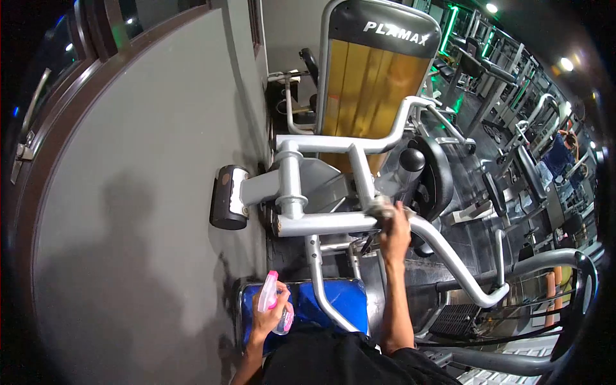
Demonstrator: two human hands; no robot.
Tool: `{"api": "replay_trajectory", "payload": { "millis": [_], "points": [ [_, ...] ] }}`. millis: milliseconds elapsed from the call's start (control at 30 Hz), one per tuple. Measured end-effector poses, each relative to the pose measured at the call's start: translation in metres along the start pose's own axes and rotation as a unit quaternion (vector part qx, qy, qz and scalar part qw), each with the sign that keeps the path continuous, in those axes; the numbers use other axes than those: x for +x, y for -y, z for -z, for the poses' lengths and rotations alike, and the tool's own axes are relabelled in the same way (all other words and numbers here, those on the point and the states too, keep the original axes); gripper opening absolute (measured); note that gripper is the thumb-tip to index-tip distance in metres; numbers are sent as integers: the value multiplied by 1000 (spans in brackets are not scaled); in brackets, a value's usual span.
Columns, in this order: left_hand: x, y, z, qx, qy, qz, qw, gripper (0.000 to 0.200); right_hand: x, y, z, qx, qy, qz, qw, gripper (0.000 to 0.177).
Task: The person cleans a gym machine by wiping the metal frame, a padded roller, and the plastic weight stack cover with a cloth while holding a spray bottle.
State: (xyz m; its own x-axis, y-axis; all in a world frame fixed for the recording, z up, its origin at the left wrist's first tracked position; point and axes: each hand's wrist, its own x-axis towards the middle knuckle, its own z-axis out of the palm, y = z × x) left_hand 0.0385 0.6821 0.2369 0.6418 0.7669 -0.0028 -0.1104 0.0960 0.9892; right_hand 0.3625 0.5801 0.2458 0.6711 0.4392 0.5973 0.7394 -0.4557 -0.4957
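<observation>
My left hand (264,321) is closed round a clear spray bottle with a pink nozzle (269,289), held low above a blue padded seat (337,296). Stretched forward, my right hand (394,239) grips a crumpled, greyish cloth (382,206), blurred by motion. The cloth is against the silver tubular frame (333,222) of a gym machine, where a cross tube meets the lower bar. Just beyond it are a black round-ended grip (412,160) and a black curved pad (439,176).
Behind the frame rises the machine's weight-stack cover (366,96), gold with a dark top. A grey wall (147,192) runs close along the left. A black roller pad (230,197) juts toward it. Other gym machines (500,186) and a person (561,154) are at the right.
</observation>
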Motion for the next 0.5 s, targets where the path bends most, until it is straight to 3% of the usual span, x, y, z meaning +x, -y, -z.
{"api": "replay_trajectory", "payload": {
  "millis": [133,200,267,400,500],
  "points": [
    [11,-7,-11,29,27,-14,999,13,-6,85,-27,89,104,92,986,64],
    [17,-13,-17,33,35,-26,999,13,-5,139,-38,97,129,150,975,50],
    [23,-18,-22,52,39,-54,996,12,-2,162,-44,108,137,125,977,48],
    [24,-14,-21,32,31,-50,998,11,-1,129,-25,89,145,193,966,51],
    [20,-7,-13,42,31,-40,998,12,4,70,-16,48,133,118,983,52]
  ]
}}
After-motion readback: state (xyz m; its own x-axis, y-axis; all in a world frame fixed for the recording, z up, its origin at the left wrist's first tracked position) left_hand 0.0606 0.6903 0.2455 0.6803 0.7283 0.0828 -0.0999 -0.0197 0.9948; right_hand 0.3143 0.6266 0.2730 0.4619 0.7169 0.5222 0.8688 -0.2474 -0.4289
